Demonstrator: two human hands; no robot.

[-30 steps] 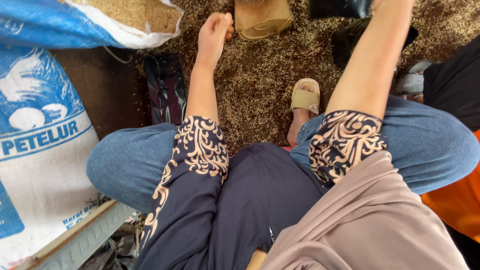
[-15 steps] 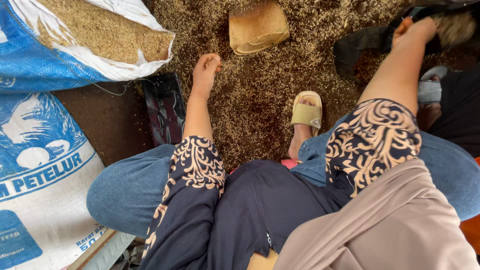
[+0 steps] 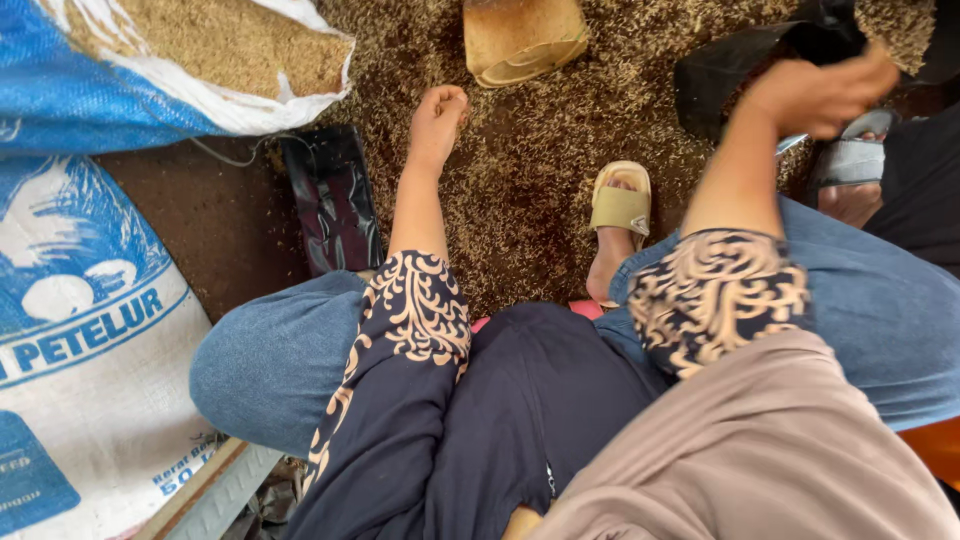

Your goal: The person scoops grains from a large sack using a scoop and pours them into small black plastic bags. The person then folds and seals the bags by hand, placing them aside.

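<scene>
Left hand [image 3: 437, 122] resting loosely curled on the grain [image 3: 520, 180], holding nothing, right hand [image 3: 815, 95] gripping a black bag [image 3: 740, 70], scoop [image 3: 520, 38] lying at the grain's far edge

Loose, dry, rough grain [image 3: 520, 190] spread over the floor. Woven plastic sack [image 3: 90, 330], faintly shiny. Glossy black plastic bag [image 3: 332, 195], wrinkled. Matt woven scoop [image 3: 520, 35], coarse. Soft blue denim [image 3: 270, 365]; smooth printed cloth sleeves [image 3: 415, 310]. Matt rubbery sandal [image 3: 620, 205].
</scene>
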